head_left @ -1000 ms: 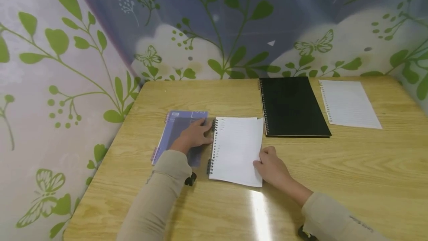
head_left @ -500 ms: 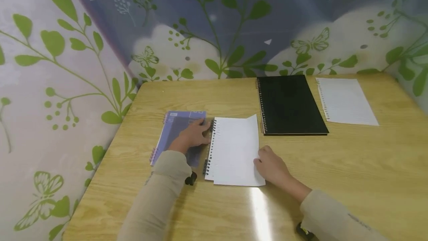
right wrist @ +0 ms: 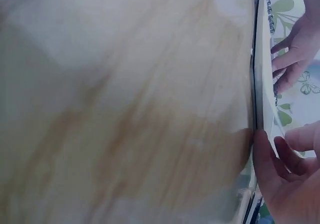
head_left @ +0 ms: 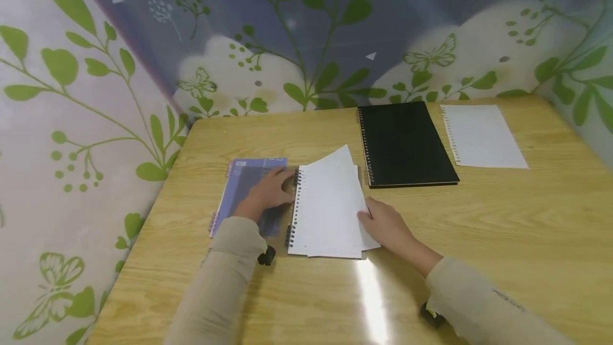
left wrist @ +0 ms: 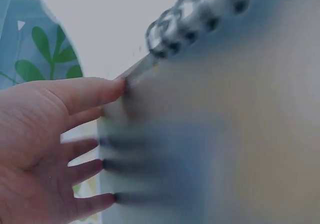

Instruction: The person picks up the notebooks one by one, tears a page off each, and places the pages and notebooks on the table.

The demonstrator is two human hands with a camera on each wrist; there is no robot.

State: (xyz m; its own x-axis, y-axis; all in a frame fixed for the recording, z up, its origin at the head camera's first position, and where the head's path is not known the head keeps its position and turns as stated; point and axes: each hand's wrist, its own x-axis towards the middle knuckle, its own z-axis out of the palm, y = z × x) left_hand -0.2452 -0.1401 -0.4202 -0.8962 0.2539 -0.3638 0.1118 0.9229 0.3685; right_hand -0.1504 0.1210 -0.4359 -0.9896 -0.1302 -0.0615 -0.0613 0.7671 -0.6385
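A spiral notebook lies with white pages up and its coil on the left. On top sits a loose white sheet, turned so that its upper corner sticks out past the far edge. My right hand pinches this sheet at its right edge between thumb and fingers. My left hand has its fingers spread and rests by the coil, thumb touching the binding edge. Under that hand lies a purple spiral notebook, partly hidden. In the right wrist view my right fingers are at the page edges.
A large black spiral notebook lies at the back right. To its right is another loose lined sheet with torn holes along its left edge. The wooden table meets patterned walls at the back and left.
The top sheet has come away from the coil and turned, its far corner now jutting out beyond the notebook. My right hand moved slightly with it. My left hand stayed by the coil.
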